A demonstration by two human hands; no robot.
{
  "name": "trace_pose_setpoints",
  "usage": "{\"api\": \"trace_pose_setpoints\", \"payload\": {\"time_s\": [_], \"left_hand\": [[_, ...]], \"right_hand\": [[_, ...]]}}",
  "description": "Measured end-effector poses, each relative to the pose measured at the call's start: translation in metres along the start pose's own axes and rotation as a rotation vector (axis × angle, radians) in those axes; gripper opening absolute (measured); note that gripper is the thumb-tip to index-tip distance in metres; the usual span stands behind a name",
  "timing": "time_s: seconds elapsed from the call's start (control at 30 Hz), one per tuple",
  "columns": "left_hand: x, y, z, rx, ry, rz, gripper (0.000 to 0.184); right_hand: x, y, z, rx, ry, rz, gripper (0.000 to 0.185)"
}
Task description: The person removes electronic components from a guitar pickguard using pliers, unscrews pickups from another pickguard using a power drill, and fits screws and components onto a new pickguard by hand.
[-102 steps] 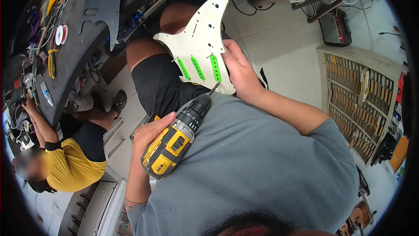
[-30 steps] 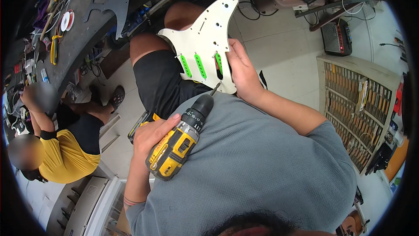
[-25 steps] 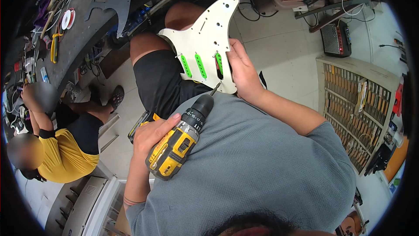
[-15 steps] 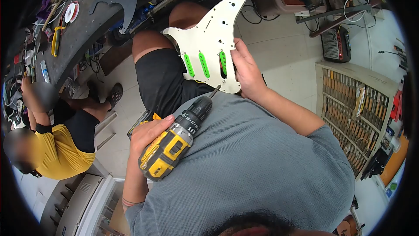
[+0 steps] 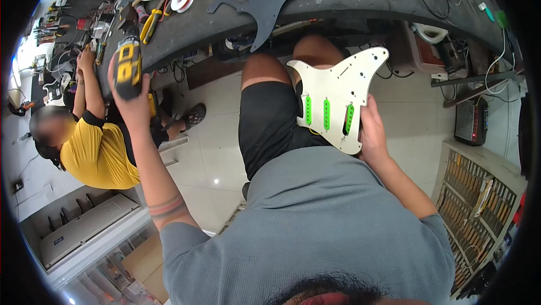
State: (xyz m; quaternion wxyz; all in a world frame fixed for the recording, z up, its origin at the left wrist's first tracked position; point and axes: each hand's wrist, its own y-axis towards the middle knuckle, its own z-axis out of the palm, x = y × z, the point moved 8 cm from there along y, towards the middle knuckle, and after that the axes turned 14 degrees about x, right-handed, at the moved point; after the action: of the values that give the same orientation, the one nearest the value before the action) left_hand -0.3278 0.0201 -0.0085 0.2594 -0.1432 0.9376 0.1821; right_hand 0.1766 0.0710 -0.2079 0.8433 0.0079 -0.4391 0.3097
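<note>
My left hand point(image 5: 133, 107) is wrapped round a yellow and black cordless drill point(image 5: 128, 65), held out at the left by the bench edge. Its bit is hidden from me. My right hand point(image 5: 374, 131) grips the lower right edge of a cream guitar pickguard point(image 5: 345, 82), which is tilted over my lap. Three bright green pickups sit in its slots; the right one point(image 5: 349, 119) lies askew, with a dark gap beside it. Small screws stick up at the pickup ends.
A dark workbench point(image 5: 194, 34) curves across the top, bearing a black pickguard point(image 5: 253, 0), a solder spool point(image 5: 181, 0) and yellow-handled pliers point(image 5: 150, 26). A co-worker in a yellow shirt point(image 5: 98, 153) sits at the left. A tool rack point(image 5: 479, 192) stands at the right.
My left hand has carried the drill away from the pickguard's lower edge, up and left to the bench edge. My right hand still holds the pickguard. The whole view has shifted.
</note>
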Motion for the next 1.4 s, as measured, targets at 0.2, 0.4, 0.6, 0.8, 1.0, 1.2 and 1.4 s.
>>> {"api": "trace_pose_setpoints", "payload": {"time_s": [0.2, 0.4, 0.6, 0.8, 1.0, 1.2, 1.4], "left_hand": [[0.082, 0.094, 0.023, 0.239, -0.038, -0.096, 0.093], [0.113, 0.126, 0.025, 0.254, 0.134, -0.009, 0.092], [0.068, 0.126, 0.041, 0.210, 0.282, -0.021, 0.087], [0.017, 0.099, 0.042, 0.124, 0.635, -0.032, 0.068], [-0.229, -0.047, 0.151, 0.349, -0.005, 0.502, 0.028], [-0.274, -0.100, 0.250, 0.658, -0.150, 0.626, 0.028], [-0.280, -0.101, 0.262, 0.669, -0.091, 0.657, 0.019]], "right_hand": [[-0.001, 0.000, 0.000, -0.015, 0.051, 0.042, 0.033], [-0.004, 0.000, -0.003, 0.047, 0.071, 0.073, 0.045], [0.001, 0.001, 0.005, 0.023, 0.145, 0.079, 0.038], [-0.002, 0.001, 0.002, 0.028, 0.104, 0.103, 0.036], [0.004, 0.002, 0.001, 0.022, 0.029, 0.072, 0.036], [0.002, 0.003, -0.003, 0.049, 0.037, 0.068, 0.035], [0.003, 0.003, -0.003, 0.059, 0.075, 0.024, 0.034]]}}
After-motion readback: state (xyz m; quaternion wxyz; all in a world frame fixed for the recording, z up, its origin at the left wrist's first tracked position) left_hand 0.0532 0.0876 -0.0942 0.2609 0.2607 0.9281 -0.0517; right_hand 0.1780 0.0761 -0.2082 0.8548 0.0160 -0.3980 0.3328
